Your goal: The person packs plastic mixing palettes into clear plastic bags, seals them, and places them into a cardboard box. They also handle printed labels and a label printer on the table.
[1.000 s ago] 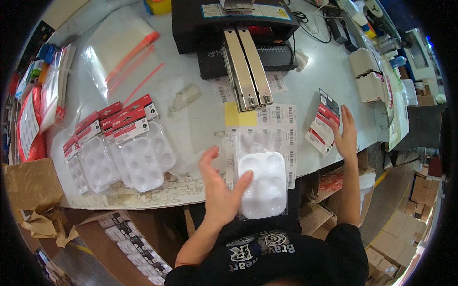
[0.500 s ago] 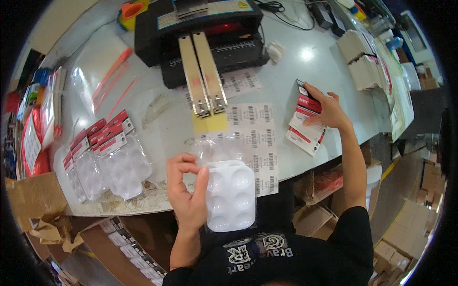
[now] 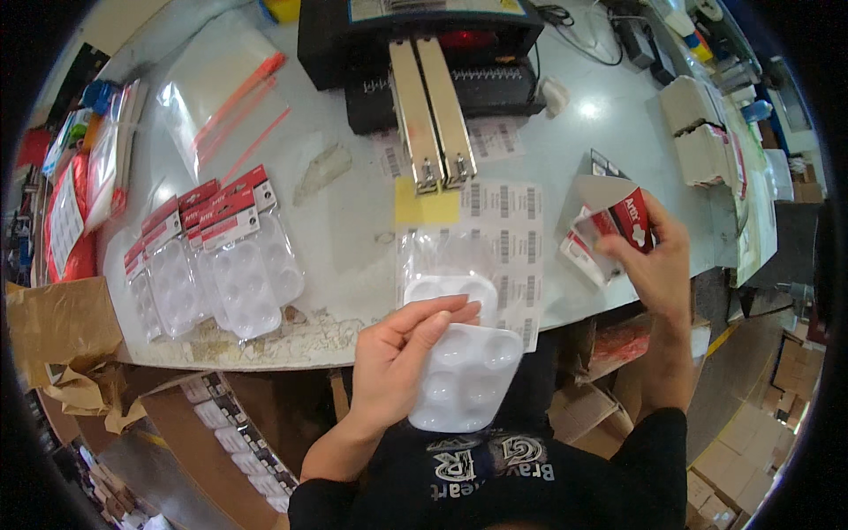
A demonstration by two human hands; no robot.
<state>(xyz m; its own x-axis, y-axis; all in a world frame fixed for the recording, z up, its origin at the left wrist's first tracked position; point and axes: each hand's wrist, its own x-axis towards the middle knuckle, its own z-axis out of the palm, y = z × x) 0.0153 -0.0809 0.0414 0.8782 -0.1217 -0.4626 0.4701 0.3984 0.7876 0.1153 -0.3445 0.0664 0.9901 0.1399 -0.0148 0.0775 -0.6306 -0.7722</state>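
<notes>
My left hand point(image 3: 393, 358) pinches a white plastic paint palette point(image 3: 468, 375) with round wells, held tilted at the table's front edge. Behind it, another white palette point(image 3: 452, 286) shows partly, with a clear plastic bag point(image 3: 446, 252) above it over the label sheets point(image 3: 508, 238). On the right, my right hand point(image 3: 658, 265) grips a red and white header card point(image 3: 623, 219), which is bent and raised off the table. More cards point(image 3: 583, 256) lie under it. At the left lie several bagged palettes point(image 3: 234, 283) with red headers.
A black machine point(image 3: 442, 79) with two metal rails stands at the back centre. Clear bags with red edges point(image 3: 221, 88) lie at the back left. Card stacks point(image 3: 702, 132) stand at the right. Cardboard boxes point(image 3: 216, 442) sit below the table edge.
My right hand has lifted a header card from the pile. My left hand has come up and right, with the palette now tilted apart from the one behind. The view has shifted.
</notes>
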